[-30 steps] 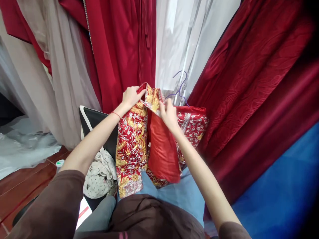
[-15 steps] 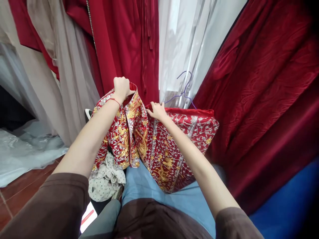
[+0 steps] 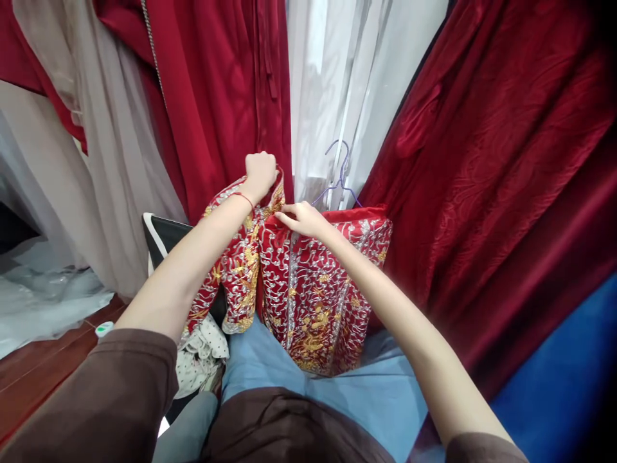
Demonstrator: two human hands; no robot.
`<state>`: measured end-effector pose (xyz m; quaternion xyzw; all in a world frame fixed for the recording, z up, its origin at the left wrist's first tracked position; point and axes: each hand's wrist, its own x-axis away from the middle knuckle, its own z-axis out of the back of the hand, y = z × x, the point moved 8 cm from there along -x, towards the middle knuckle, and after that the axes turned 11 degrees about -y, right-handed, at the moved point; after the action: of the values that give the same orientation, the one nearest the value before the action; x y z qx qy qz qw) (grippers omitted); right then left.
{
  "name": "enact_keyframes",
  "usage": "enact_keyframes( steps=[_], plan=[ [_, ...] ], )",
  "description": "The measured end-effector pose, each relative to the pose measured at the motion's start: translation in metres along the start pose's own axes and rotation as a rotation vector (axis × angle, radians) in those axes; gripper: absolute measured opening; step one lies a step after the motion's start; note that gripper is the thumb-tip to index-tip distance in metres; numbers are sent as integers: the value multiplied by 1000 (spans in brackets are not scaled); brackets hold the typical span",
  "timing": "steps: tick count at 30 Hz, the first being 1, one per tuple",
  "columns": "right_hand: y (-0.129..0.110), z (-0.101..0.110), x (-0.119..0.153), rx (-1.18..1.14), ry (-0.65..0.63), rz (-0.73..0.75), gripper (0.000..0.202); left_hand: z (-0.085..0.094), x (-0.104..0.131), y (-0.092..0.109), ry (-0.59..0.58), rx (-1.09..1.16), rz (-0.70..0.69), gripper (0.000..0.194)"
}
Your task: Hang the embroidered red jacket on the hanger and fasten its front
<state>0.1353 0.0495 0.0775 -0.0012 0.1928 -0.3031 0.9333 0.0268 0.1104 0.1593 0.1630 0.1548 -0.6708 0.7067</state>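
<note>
My left hand is closed round the collar of a red embroidered jacket with gold and silver stitching. The jacket hangs from that fist, its front falling over my left knee. Beside it, a matching red embroidered skirt stands upright against my legs. My right hand pinches the skirt's top edge at its left corner, thumb and fingertips close to the jacket's collar. A purple wire hanger rises from behind the skirt's red waistband.
Long red gowns, a dark red patterned dress and white sheer cloth hang in front. A polka-dot cloth lies by my left leg, near a black, white-edged seat or case. Blue material is at right.
My left hand has moved right with the jacket, bringing it up against the skirt. The jacket's front has turned and partly slipped behind the skirt's left edge. My view has shifted slightly.
</note>
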Motion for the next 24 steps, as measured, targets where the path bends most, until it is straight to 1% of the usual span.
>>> enact_keyframes(
  steps=[1, 3, 5, 6, 7, 8, 10, 11, 13, 15, 17, 20, 22, 24],
  plan=[
    [4, 5, 0, 2, 58, 0, 32, 5, 0, 11, 21, 1, -34, 60],
    [21, 24, 9, 24, 262, -67, 28, 13, -1, 24, 62, 10, -96, 60],
    [54, 49, 32, 65, 505, -246, 30, 17, 0, 28, 74, 19, -183, 61],
    [73, 59, 46, 74, 592, -353, 32, 16, 1, 31, 56, 20, -252, 62],
    [93, 66, 59, 64, 637, -452, 34, 13, 3, 34, 21, 15, -338, 63],
    [113, 70, 69, 24, 629, -533, 35, 8, 7, 39, -20, 6, -427, 64],
    [149, 68, 80, -140, 495, -617, 40, -2, 14, 49, -92, -26, -555, 65],
    [163, 65, 83, -248, 411, -623, 42, -5, 15, 54, -105, -42, -573, 66],
    [178, 60, 85, -482, 259, -578, 42, -6, 14, 59, -81, -59, -526, 68],
    [184, 59, 82, -694, 144, -509, 34, -2, 7, 62, -30, -44, -443, 73],
    [183, 58, 77, -835, 23, -458, 28, 2, -2, 64, 10, -1, -381, 79],
    [179, 55, 66, -872, -126, -453, 33, 3, -15, 69, 6, 56, -328, 84],
    [176, 52, 58, -813, -188, -460, 42, -2, -21, 77, -57, 72, -302, 84],
    [173, 50, 48, -712, -208, -444, 54, -15, -25, 87, -193, 85, -282, 82]
  ],
)
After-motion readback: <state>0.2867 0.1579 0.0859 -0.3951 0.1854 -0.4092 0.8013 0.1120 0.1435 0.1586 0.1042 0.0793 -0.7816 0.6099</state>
